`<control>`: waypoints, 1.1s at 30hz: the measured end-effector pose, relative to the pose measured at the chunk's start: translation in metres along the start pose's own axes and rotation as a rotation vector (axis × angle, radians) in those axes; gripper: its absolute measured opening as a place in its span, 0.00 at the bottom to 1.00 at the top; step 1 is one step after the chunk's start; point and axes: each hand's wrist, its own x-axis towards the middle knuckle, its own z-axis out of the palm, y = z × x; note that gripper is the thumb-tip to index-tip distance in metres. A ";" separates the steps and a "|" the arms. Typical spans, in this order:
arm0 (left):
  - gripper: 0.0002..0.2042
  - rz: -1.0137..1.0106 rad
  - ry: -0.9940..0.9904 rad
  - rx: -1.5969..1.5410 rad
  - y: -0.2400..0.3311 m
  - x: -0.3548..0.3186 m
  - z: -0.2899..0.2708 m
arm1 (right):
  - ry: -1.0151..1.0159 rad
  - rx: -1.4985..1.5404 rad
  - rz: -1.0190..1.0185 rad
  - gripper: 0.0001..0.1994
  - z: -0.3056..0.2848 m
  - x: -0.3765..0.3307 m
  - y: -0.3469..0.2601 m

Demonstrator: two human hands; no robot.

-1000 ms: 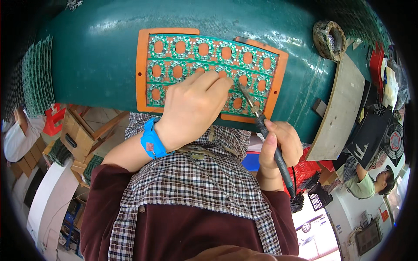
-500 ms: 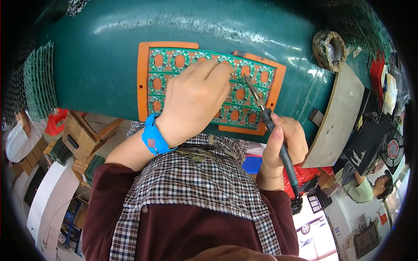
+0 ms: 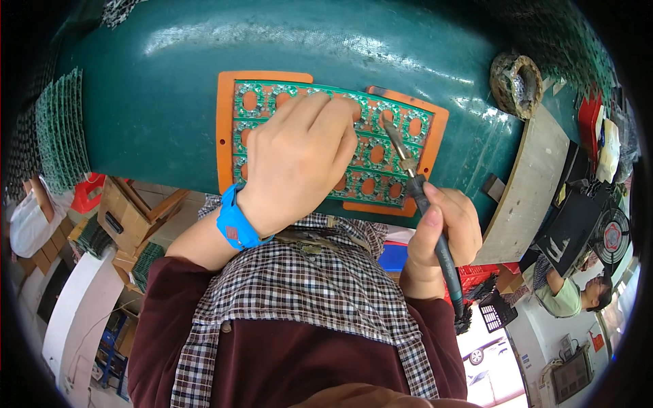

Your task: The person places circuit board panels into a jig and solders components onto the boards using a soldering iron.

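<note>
1. Here, the green circuit-board panel (image 3: 391, 140) lies in an orange frame (image 3: 225, 126), by the middle of the tabletop's (image 3: 149, 122) near edge.
2. The right hand (image 3: 457, 224) wraps thumb and fingers around a soldering iron (image 3: 446, 262); the left hand (image 3: 299, 153) curls over the panel, and whether its fingertips pinch anything is hidden.
3. The panel looks light, stiff and fragile, best held by its edges; the iron's handle seems the safe grip, since its metal end may be hot.
4. Since a second ago, iron tip and left fingertips have moved from the middle row to the one nearest the tabletop's far edge.
</note>
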 end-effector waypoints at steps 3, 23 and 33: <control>0.07 -0.030 -0.045 0.016 -0.001 0.001 0.008 | -0.062 -0.043 -0.024 0.06 0.008 0.005 0.001; 0.09 0.030 -0.108 -0.129 0.003 -0.026 0.010 | -0.081 0.006 -0.053 0.06 0.000 -0.022 -0.001; 0.09 -0.033 -0.189 -0.205 0.011 -0.044 0.005 | -0.027 0.023 -0.059 0.05 -0.011 -0.043 -0.003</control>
